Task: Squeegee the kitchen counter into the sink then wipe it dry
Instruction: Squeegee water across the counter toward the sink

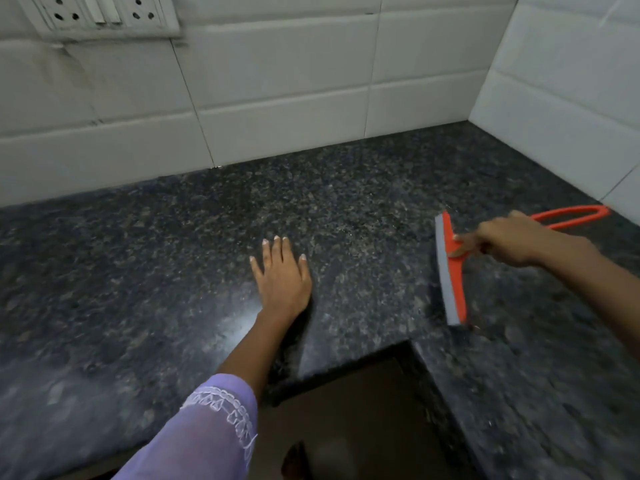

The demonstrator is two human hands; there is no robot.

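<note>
One squeegee (453, 268) (orange, grey blade) stands on the dark counter (138, 271) near the corner, gripped by my right hand (512, 242); my left hand (282, 275) lies flat, fingers straight.

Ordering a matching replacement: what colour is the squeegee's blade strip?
Grey, set in the orange squeegee that the right hand holds; head view shows it.

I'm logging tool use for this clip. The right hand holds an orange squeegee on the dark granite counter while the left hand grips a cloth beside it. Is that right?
One detail is wrong: the head view shows the left hand holds no cloth; it rests flat, fingers straight, on the granite counter. The right hand does hold the orange squeegee there.
</note>
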